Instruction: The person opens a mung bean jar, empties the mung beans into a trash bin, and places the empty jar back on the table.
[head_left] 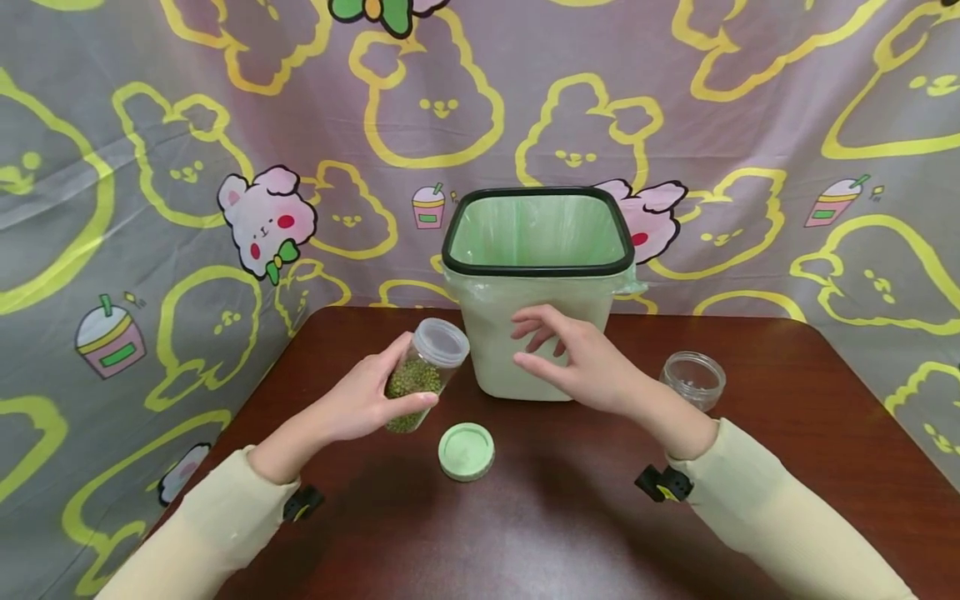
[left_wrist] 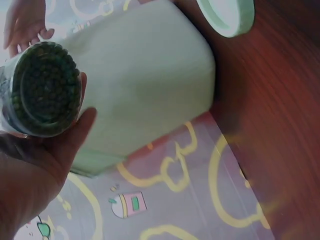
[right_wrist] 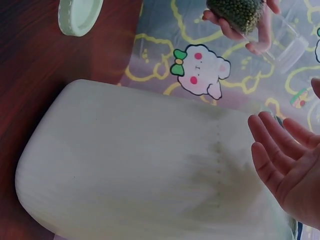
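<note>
Capped clear jar [head_left: 425, 373], tilted (green beans [head_left: 410, 383] inside).

No text, brand or number can be read. The nearest thing to labels is printed on the grey-and-pink fabric curtain with yellow animal outlines [head_left: 517, 100]: pink drink cups with white domed tops, yellow bands and green straws [head_left: 110, 337] each bear a small green rectangle [head_left: 118, 355], where any lettering is too small to make out. The small black devices with yellow marks [head_left: 664, 483], one at the cuff of each cream-coloured knit sleeve [head_left: 772, 500], likewise show markings too small to decipher.
</note>
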